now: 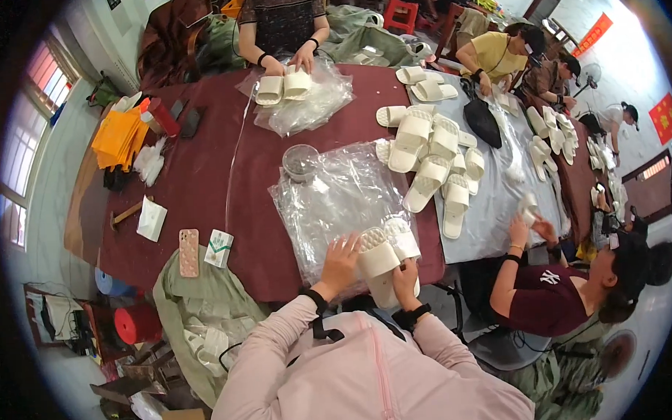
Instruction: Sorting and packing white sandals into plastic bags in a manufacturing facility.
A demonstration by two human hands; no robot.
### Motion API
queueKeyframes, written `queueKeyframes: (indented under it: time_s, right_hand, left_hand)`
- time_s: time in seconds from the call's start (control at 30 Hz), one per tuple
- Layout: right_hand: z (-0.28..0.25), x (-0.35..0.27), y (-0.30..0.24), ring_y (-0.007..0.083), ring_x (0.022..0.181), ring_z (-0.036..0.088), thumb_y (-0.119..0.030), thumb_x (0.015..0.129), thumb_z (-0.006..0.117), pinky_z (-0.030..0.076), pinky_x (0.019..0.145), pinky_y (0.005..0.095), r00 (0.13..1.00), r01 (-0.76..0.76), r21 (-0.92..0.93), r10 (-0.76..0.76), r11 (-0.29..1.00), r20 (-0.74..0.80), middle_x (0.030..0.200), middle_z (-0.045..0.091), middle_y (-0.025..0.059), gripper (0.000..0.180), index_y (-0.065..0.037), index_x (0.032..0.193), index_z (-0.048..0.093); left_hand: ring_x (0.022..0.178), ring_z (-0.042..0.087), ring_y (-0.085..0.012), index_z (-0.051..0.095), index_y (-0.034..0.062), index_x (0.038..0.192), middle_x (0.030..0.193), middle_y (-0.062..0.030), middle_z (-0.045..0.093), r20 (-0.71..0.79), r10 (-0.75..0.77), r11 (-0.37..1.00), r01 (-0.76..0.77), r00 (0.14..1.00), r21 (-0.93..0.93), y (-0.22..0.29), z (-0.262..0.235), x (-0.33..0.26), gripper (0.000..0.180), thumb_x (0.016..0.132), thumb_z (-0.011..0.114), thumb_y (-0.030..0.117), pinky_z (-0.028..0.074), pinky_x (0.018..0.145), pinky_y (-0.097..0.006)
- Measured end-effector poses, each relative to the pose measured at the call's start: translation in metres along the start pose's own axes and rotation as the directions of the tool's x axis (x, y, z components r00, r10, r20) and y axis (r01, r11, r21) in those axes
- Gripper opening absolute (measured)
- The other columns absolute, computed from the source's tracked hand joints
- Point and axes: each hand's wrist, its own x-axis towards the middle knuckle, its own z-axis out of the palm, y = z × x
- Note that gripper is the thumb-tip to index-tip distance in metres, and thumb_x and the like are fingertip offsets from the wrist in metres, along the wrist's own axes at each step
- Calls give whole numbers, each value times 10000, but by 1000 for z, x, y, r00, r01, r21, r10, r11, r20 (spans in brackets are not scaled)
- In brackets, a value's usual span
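A pair of cream slide slippers (378, 257) is side by side at the table's near edge, toes pointing away from me. My right hand (406, 283) has its fingers closed round the slippers at their right side, low near the strap. My left hand (341, 263) lies along the left slipper's edge with its fingers stretched out; whether it presses on the slipper I cannot tell. Beneath and beyond the pair spreads a stack of clear plastic bags (314, 218). A round clear container (301, 164) rests on the far left corner of the bags.
A heap of cream slippers (430, 144) lies to the right. On the left are a phone (189, 252), a small white-green box (219, 247) and a hammer (127, 214). Co-workers handle slippers across the table and at right. A green sack (184, 304) hangs by my left side.
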Motion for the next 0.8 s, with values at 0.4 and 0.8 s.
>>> queueKeyframes:
  time_s: [0.4, 0.8]
  right_hand:
    - [14, -17, -13, 282, 646, 459, -26, 691, 515, 373, 596, 354, 994, -104, -175, 109, 979, 22, 725, 468, 141, 69, 22, 683, 465]
    - [14, 8, -20, 285, 839, 478, -151, 824, 497, 383, 738, 410, 982, 115, 21, -117, 993, 150, 917, 493, 170, 200, 11, 941, 496]
  left_hand:
    - [1229, 283, -408, 463, 88, 1218, 1358, -124, 320, 28, 104, 995, -103, 994, -17, 35, -15, -9, 431, 795, 438, 162, 151, 975, -603]
    - [1179, 384, -314, 460, 82, 1209, 1262, -104, 442, -38, 224, 914, -223, 974, -339, 88, -41, -19, 478, 740, 546, 106, 293, 948, -509]
